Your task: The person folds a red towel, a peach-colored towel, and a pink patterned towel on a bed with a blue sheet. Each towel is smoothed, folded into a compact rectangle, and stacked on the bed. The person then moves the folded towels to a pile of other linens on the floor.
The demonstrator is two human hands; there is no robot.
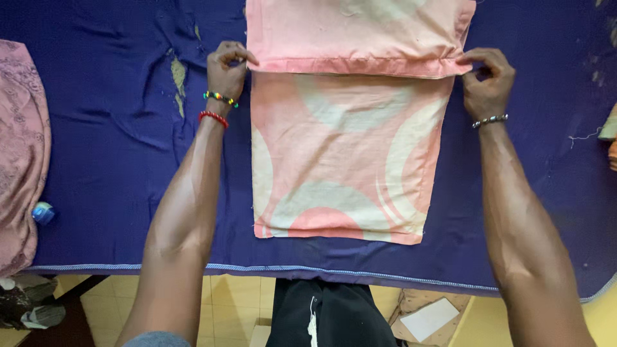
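Our forearms reach over the blue table cover point(103, 160); left hand point(226, 69) and right hand point(487, 80) each pinch the pink cloth point(347, 160) at its fold, far part doubled, near part still flat.

Single head-worn view, looking steeply down, close over the blue-covered table point(109, 160), floor beneath its near edge

Cloth piece point(347, 154): flat on the table cover point(116, 160), mid-table, far part folded back over itself.
Left hand point(225, 71): at the fold's left end.
Right hand point(486, 80): at the fold's right end.
Patterned fabric point(19, 154): on the table's left edge, well apart.
Small bottle point(44, 213): beside that fabric.
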